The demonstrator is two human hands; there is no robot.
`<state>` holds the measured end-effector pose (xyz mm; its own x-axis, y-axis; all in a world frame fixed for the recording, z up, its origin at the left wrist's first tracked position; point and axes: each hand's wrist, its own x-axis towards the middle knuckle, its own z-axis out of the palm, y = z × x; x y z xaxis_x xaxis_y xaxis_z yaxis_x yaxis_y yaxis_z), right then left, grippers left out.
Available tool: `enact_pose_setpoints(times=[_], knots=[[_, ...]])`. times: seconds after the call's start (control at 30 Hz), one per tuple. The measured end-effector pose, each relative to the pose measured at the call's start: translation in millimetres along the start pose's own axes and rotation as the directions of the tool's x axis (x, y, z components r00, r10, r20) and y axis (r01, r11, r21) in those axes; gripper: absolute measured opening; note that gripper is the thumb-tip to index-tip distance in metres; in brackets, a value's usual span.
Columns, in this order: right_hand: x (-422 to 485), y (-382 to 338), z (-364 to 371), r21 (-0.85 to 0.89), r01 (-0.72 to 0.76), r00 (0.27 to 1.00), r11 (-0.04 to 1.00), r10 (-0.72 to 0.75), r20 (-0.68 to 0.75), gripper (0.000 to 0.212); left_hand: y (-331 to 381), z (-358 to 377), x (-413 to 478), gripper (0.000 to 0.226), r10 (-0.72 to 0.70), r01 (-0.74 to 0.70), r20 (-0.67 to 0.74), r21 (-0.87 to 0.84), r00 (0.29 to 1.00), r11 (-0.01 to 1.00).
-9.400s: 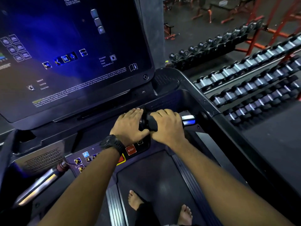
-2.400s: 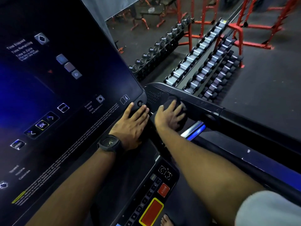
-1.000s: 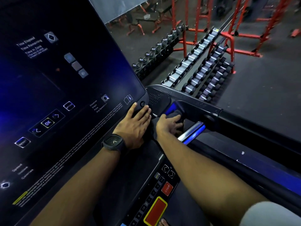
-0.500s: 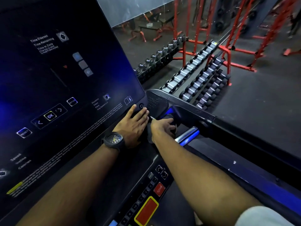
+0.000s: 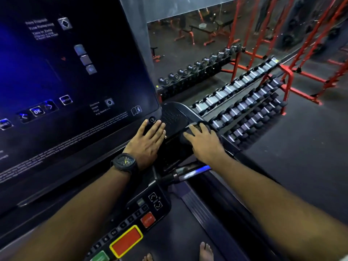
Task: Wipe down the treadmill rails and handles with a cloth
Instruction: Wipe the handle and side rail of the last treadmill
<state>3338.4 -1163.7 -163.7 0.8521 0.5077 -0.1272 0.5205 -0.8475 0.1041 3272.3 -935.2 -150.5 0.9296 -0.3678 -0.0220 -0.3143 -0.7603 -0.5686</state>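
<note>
My right hand presses a dark cloth flat against the top of the treadmill's right rail, just beside the perforated speaker panel. Only a dark edge of the cloth shows under the fingers. My left hand, with a black watch on the wrist, rests flat with fingers spread on the lower right corner of the console screen. A chrome handle with a blue reflection lies just below my right hand.
A button panel with red, yellow-framed and green keys sits below the screen. My bare feet stand on the belt. Dumbbell racks and red frames fill the floor to the right of the rail.
My right hand has moved from the recess beside the chrome handle up onto the top of the right rail, fingers now spread flat over the cloth. The left hand stays on the screen corner.
</note>
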Motion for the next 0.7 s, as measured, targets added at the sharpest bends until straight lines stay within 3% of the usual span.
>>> enact_pose_setpoints(times=[0.17,0.33,0.47,0.63,0.7], knots=[[12,17,-2,-0.220,0.186,0.964,0.958,-0.135,0.229,0.076,2,2,-2,0.069,-0.062,0.062,0.005,0.009,0.998,0.998],[7,27,-1,-0.484,0.484,0.866,0.729,-0.317,0.388,0.047,4,3,-6,0.069,-0.062,0.062,-0.017,0.023,0.998,0.998],[9,25,1,-0.544,0.507,0.857,0.668,-0.325,0.399,0.043,6,6,-5,0.071,-0.050,0.052,-0.057,0.031,0.997,0.998],[4,22,3,-0.581,0.431,0.884,0.691,-0.194,0.424,0.038,7,12,-8,0.069,-0.053,0.054,-0.070,0.013,0.996,0.998],[7,23,0,-0.586,0.444,0.890,0.678,-0.258,0.375,0.041,7,9,-10,0.067,-0.057,0.058,-0.057,0.016,0.997,0.998]])
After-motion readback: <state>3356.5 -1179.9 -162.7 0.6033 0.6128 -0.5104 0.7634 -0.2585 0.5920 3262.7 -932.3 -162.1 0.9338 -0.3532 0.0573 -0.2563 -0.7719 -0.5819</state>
